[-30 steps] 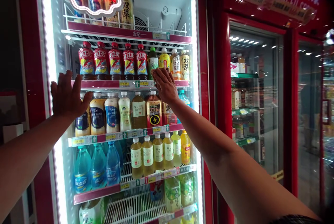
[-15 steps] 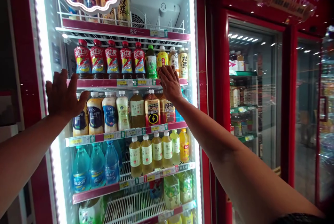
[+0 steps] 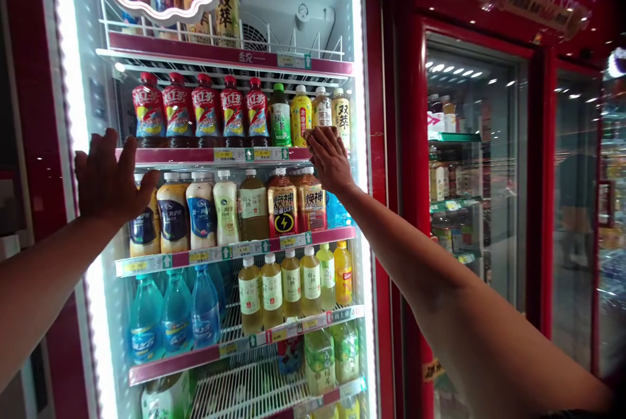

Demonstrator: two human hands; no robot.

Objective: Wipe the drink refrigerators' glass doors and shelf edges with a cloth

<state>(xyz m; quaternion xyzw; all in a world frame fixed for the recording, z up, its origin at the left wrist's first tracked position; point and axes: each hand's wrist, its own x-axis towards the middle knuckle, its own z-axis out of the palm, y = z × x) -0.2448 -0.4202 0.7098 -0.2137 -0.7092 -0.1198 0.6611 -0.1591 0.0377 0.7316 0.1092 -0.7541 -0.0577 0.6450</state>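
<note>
Two red-framed drink coolers fill the view: lit cooler (image 3: 375,67) dead ahead, R-side cooler (image 3: 542,210) next to it, dimmer. Room's otherwise dark; most light is from LED strips (image 3: 71,80) down both sides of the lit one.

Both arms reach fwd, elbows near straight, forearms bare, coming in from the lower corners. L hand (image 3: 110,174) is upright, back to cam, fingers spread apart, thumb out to R, in front of the L strip; no obj visible in it. R hand (image 3: 330,158) has fingers together, pointing up-left, palm toward the cooler, over the R end of the 2nd shelf's rail. Can't tell if it touches glass or holds smth; palm side hidden.

Two tan bottles (image 3: 341,109) sit just behind R fingers, lower parts covered. Same shelf, going L: yellow bottle (image 3: 300,116), green-cap bottle (image 3: 280,116), 5 red-cap bottles (image 3: 205,106). Price tags (image 3: 229,154) along the rail.
</note>
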